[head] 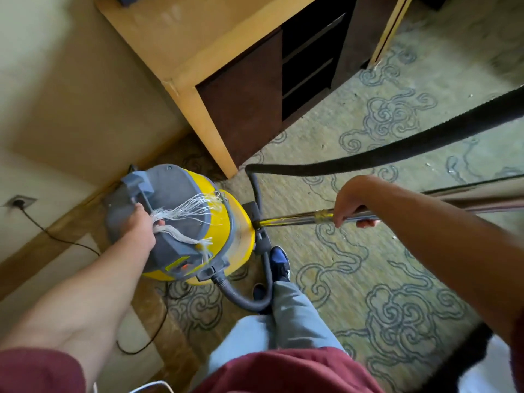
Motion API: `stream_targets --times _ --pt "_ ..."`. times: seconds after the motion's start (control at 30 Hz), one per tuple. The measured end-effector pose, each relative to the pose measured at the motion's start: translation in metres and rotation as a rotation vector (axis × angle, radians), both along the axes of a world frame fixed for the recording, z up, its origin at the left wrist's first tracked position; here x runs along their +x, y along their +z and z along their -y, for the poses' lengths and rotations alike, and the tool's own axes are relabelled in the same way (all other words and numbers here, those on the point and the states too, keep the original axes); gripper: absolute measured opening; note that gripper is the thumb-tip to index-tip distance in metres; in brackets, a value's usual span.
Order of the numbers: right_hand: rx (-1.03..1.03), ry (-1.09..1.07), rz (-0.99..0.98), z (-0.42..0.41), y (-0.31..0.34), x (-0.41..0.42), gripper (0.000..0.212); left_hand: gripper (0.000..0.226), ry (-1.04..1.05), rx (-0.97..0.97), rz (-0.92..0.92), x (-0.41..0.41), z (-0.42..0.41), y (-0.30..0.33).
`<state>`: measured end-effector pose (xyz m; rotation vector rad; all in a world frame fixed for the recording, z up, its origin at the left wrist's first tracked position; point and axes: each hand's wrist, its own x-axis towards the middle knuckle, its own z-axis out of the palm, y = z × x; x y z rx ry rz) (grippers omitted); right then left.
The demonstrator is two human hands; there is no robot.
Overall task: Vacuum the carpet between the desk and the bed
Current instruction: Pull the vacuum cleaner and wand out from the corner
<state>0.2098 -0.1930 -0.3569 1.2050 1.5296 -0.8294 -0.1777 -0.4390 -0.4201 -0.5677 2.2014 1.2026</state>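
Observation:
A yellow canister vacuum point(224, 225) with a grey lid stands on the patterned carpet point(368, 279), tilted, beside the desk's leg. My left hand point(140, 225) grips the grey handle on its lid, where frayed white string is tied. My right hand point(354, 201) grips the metal wand point(297, 218), which runs level from the right to a dark floor head point(256, 219) next to the canister. A black ribbed hose point(397, 150) arcs from the upper right down to the wand's end. A grey hose point(246, 299) loops from the canister's base round my foot.
The wooden desk point(204, 52) with dark drawers stands at the top. A black power cord point(56, 236) runs from a wall socket point(19, 201) on the left along the skirting. My blue shoe point(279, 263) stands by the canister. A dark edge with white fabric point(482, 364) shows at lower right.

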Motion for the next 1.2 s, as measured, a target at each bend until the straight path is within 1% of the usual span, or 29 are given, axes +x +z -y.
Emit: stream_targets --times 0.13,0.27,0.37,0.47,0.57,0.63,0.77,0.83,0.93,0.97,1.03,1.1,1.2 --pt "-0.083 -0.08 0.009 0.028 0.006 0.038 0.039 0.053 0.0 0.008 -0.006 0.019 0.017 0.011" --pt "-0.07 -0.226 -0.029 0.043 0.008 0.081 0.032 0.055 -0.002 0.051 0.004 0.05 0.014 0.009" --pt "-0.082 -0.284 -0.057 0.046 0.008 0.108 0.033 0.056 0.006 0.075 -0.003 0.064 0.008 0.005" --pt "-0.082 -0.318 -0.063 0.043 0.011 0.136 0.036 0.057 0.016 0.086 0.001 0.092 0.003 0.008" --pt "-0.026 -0.387 -0.051 0.031 0.017 0.169 0.034 0.064 0.068 0.142 0.017 0.125 -0.007 0.014" --pt "-0.041 -0.408 -0.033 0.019 0.015 0.191 0.034 0.067 0.081 0.174 0.029 0.145 -0.017 0.011" --pt "-0.059 -0.433 -0.008 -0.003 0.008 0.22 0.041 0.062 0.081 0.175 0.015 0.169 -0.031 0.001" --pt "-0.074 -0.448 -0.01 -0.006 0.009 0.234 0.04 0.059 0.076 0.175 0.044 0.177 -0.04 -0.002" --pt "-0.058 -0.503 -0.016 -0.013 0.011 0.243 0.039 0.047 0.05 0.165 0.046 0.186 -0.057 -0.002" --pt "-0.062 -0.516 -0.017 -0.014 0.011 0.244 0.038 0.047 0.045 0.157 0.044 0.188 -0.063 -0.005" --pt "-0.069 -0.562 -0.017 -0.016 0.004 0.245 0.039 0.057 0.014 0.167 0.082 0.186 -0.079 -0.013" --pt "-0.093 -0.595 -0.028 -0.016 -0.005 0.242 0.045 0.067 0.013 0.151 0.151 0.18 -0.088 -0.024" --pt "-0.117 -0.616 -0.009 -0.017 -0.014 0.229 0.052 0.068 0.024 0.122 0.173 0.167 -0.095 -0.041"
